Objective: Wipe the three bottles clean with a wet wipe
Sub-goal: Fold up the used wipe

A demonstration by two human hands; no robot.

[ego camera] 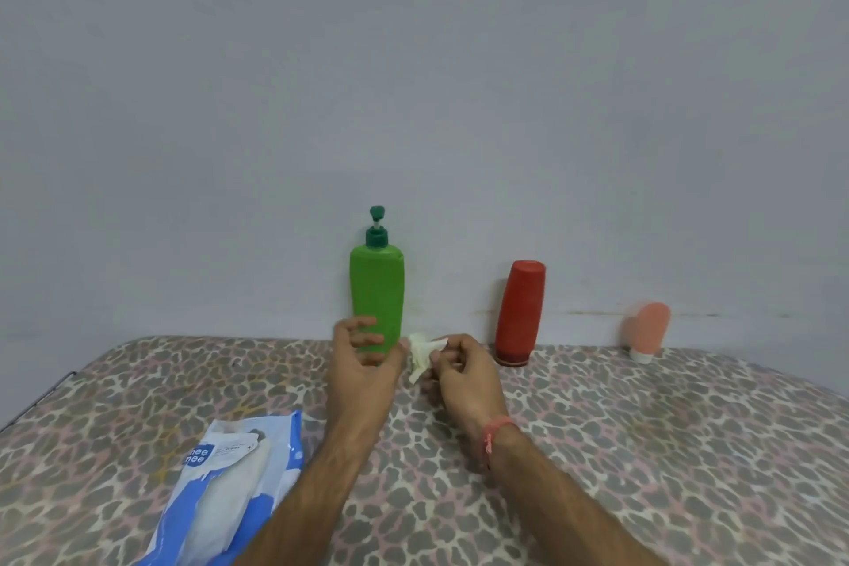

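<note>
A tall green pump bottle [377, 285] stands against the wall at the far edge of the patterned surface. My left hand [363, 358] is at its base, fingers loosely curved in front of it and thumb to its right; I cannot tell whether they touch it. Just to the right, my right hand [464, 370] pinches a crumpled white wet wipe [420, 352] close to the bottle's lower right side. A red bottle [521, 313] stands upside down on its cap further right. A small peach tube [647, 331] stands on its white cap at the far right.
A blue and white wet wipe pack [225, 487] lies at the front left on the leopard-print cover [643, 450]. A plain grey wall [413, 83] rises directly behind the bottles. The cover's left edge drops away at the far left.
</note>
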